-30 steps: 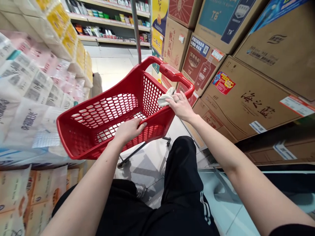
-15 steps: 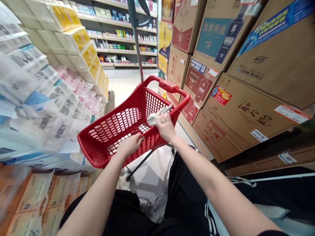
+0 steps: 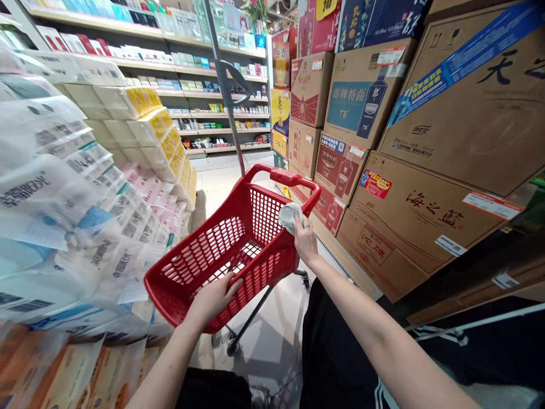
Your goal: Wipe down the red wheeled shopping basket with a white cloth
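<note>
A red plastic shopping basket (image 3: 200, 267) on a wheeled frame stands in front of me in a shop aisle. My left hand (image 3: 215, 296) grips its near rim, fingers curled over the edge. My right hand (image 3: 305, 238) holds a crumpled white cloth (image 3: 288, 215) against the basket's right rim, just below the red handle (image 3: 289, 179). Nothing shows inside the basket. My black trousers fill the bottom of the view.
Stacked packs of tissue paper (image 3: 76, 199) line the left side. Large brown cartons (image 3: 430, 210) are piled on the right. A grey pole (image 3: 225, 96) rises behind the basket. Shelves of small goods (image 3: 213, 85) stand at the aisle's far end, with pale floor tiles between.
The view has tilted up and the basket sits lower and farther away. My right hand has slid the cloth along the right rim toward the handle. My left hand has kept its grip.
</note>
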Action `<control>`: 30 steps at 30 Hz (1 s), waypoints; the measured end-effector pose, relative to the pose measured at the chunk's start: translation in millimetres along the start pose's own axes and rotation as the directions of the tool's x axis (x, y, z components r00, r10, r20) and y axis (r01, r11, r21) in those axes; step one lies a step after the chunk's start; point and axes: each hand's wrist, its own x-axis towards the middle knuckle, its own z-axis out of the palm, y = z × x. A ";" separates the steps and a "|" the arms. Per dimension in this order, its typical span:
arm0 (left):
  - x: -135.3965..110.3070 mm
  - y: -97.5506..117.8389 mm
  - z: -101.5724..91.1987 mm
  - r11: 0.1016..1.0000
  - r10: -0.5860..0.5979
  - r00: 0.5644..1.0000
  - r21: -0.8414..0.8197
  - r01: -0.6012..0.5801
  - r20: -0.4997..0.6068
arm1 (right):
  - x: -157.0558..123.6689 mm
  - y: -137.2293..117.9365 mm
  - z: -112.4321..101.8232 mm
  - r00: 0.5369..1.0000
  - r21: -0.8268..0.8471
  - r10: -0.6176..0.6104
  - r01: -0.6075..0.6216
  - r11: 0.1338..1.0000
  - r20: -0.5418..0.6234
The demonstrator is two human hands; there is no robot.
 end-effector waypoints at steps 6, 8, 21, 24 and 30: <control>5.9 20.4 4.5 0.992 0.112 0.993 0.068 -0.109 -0.036 | -32.2 -43.6 42.4 0.979 0.207 0.200 -0.203 0.957 0.034; 7.7 26.0 4.5 0.992 0.110 0.993 0.063 -0.108 -0.033 | -50.7 -58.7 55.4 0.977 0.240 0.211 -0.215 0.947 0.041; 13.2 35.7 10.2 0.996 0.085 0.996 0.043 -0.084 -0.017 | -8.1 -16.7 41.0 0.892 0.142 0.449 -0.437 0.888 -0.060; 16.8 34.8 12.4 0.994 0.092 0.996 0.052 -0.091 -0.015 | 2.8 -10.5 45.4 0.913 0.148 0.407 -0.406 0.902 0.028; 20.9 34.7 14.4 0.995 0.092 0.995 0.028 -0.092 -0.022 | -63.2 -37.8 59.6 0.966 0.157 0.105 -0.145 0.977 0.238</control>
